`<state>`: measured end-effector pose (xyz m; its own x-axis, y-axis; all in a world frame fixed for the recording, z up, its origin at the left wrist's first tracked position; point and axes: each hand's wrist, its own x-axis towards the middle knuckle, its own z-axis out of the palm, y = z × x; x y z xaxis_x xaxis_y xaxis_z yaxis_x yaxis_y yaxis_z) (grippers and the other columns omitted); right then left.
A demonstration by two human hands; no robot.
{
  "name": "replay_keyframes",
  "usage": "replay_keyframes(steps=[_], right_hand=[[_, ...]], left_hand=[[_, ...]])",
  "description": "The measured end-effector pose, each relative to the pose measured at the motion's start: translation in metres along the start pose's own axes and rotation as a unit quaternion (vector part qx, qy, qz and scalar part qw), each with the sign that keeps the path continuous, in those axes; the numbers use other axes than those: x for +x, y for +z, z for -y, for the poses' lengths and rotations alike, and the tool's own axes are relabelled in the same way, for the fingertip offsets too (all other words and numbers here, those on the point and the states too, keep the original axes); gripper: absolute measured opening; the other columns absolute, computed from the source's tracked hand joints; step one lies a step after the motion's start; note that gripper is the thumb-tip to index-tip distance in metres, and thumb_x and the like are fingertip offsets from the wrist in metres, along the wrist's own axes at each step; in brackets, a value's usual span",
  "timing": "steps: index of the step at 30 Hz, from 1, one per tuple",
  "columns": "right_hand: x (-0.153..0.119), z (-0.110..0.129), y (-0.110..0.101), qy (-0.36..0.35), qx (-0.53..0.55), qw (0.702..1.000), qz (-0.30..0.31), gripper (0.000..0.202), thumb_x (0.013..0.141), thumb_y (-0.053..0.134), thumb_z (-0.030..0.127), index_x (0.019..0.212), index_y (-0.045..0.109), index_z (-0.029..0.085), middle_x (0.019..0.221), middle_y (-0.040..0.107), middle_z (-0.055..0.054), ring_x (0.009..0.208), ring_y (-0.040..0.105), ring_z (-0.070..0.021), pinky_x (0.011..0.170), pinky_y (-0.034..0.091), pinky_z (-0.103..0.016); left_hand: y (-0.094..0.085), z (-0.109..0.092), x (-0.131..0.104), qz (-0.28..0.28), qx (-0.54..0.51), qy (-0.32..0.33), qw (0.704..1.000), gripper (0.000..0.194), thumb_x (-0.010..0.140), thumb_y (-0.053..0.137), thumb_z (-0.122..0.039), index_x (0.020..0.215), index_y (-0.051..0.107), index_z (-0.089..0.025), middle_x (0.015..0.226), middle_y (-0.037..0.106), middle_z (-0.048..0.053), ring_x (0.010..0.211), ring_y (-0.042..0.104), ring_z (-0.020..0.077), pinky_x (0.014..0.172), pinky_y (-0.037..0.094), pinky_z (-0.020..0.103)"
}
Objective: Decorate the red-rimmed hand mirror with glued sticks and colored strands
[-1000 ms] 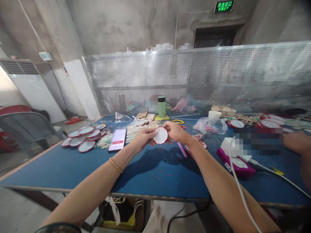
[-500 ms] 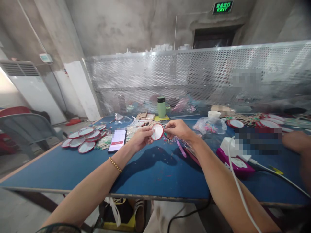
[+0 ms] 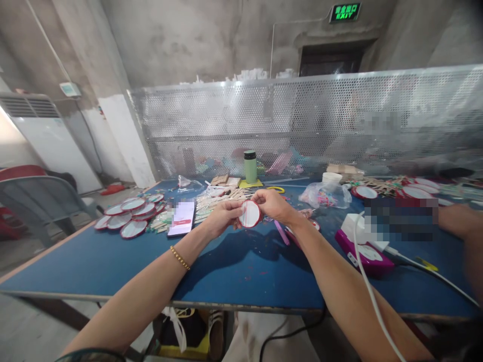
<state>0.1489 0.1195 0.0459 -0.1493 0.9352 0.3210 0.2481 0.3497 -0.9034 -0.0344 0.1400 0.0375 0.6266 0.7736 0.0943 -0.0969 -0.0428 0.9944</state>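
Here, the left hand (image 3: 227,216) grips a red-rimmed white disc (image 3: 250,215) by its left edge, above the blue table (image 3: 147,274). The right hand (image 3: 272,205) bunches its fingers at the upper right rim — whether they grip anything, I cannot tell. A phone (image 3: 181,218) lies to the left, beside piled discs (image 3: 133,229).

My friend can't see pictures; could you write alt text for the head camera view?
Someone's left hand holds a red-rimmed white disc, right hand at its edge, over a blue table. Similar discs lie at left near a phone; a green bottle stands beyond.
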Motion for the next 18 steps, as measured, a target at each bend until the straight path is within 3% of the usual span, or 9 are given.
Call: replay_keyframes(steps=[4,8,14,18], right_hand=[[-0.002,0.002,-0.001,0.013,0.016,1.000,0.024,0.010,0.064,0.064,0.010,0.070,0.060,0.017,0.053,0.063,0.003,0.043,0.057,-0.0108,0.041,0.047,-0.021],[-0.006,0.010,-0.001,0.002,0.000,0.999,0.048,0.012,0.065,0.061,0.008,0.073,0.059,0.017,0.054,0.062,0.003,0.045,0.056,-0.0108,0.044,0.047,-0.021],[-0.010,0.015,-0.001,0.005,0.000,0.998,0.070,0.008,0.069,0.064,0.017,0.077,0.061,0.017,0.055,0.062,0.004,0.045,0.055,-0.0089,0.046,0.046,-0.020],[-0.002,0.006,-0.004,0.045,-0.041,0.998,-0.008,0.003,0.064,0.063,0.014,0.064,0.065,0.016,0.046,0.058,0.004,0.040,0.052,-0.0092,0.042,0.041,-0.020]], left_hand=[[-0.004,-0.001,0.002,-0.007,-0.001,0.001,1.000,0.041,0.067,0.081,-0.037,0.094,0.072,-0.008,0.056,0.062,0.003,0.042,0.051,0.0078,0.041,0.036,0.019],[-0.006,-0.002,0.003,-0.020,-0.049,-0.016,0.998,0.043,0.059,0.087,-0.035,0.090,0.072,-0.009,0.057,0.062,0.002,0.043,0.052,0.0075,0.042,0.035,0.018],[0.000,-0.005,0.002,-0.020,-0.098,0.004,0.995,0.042,0.053,0.090,-0.035,0.078,0.070,-0.009,0.055,0.059,0.001,0.045,0.050,0.0062,0.040,0.030,0.017],[0.004,-0.010,-0.003,0.008,-0.113,0.000,0.994,0.040,0.053,0.090,-0.034,0.075,0.068,-0.009,0.055,0.059,0.000,0.043,0.048,0.0051,0.040,0.028,0.016]])
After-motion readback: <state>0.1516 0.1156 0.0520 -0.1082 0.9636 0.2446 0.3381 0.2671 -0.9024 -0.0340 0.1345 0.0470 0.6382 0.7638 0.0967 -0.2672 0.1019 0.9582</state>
